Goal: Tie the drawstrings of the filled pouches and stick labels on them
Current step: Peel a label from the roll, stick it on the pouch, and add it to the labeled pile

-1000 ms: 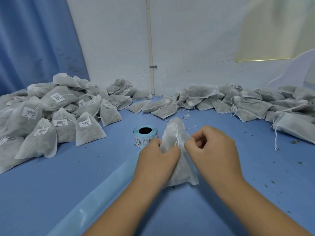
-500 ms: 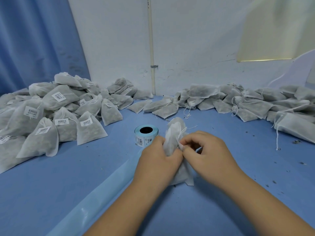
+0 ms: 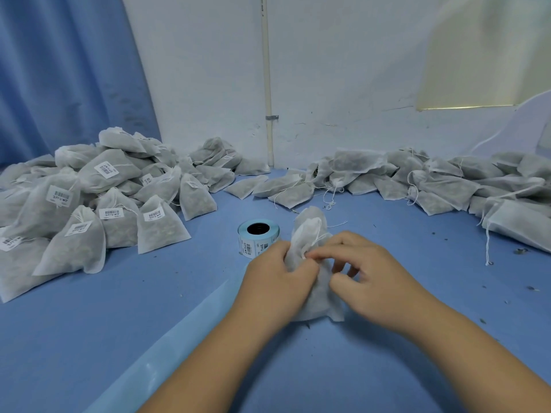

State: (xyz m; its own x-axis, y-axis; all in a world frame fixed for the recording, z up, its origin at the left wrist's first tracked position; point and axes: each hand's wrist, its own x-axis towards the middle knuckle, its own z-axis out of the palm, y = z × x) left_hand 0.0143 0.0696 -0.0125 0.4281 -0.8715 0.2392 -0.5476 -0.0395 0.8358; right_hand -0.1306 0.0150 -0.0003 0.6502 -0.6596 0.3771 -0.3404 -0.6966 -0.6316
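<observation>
The pouch [image 3: 310,234] stands upright, long axis vertical: my left hand [image 3: 277,281] grips its neck, my right hand [image 3: 375,281] pinches the drawstring [image 3: 337,225] beside that grip.

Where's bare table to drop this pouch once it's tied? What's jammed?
Free: the near-left tabletop, between the labelled pile and the pale strip; also right of the right hand, before the unlabelled pile, crumbs only. Crowded: far left and back edge; label roll sits close beside the pouch in the left hand.
</observation>
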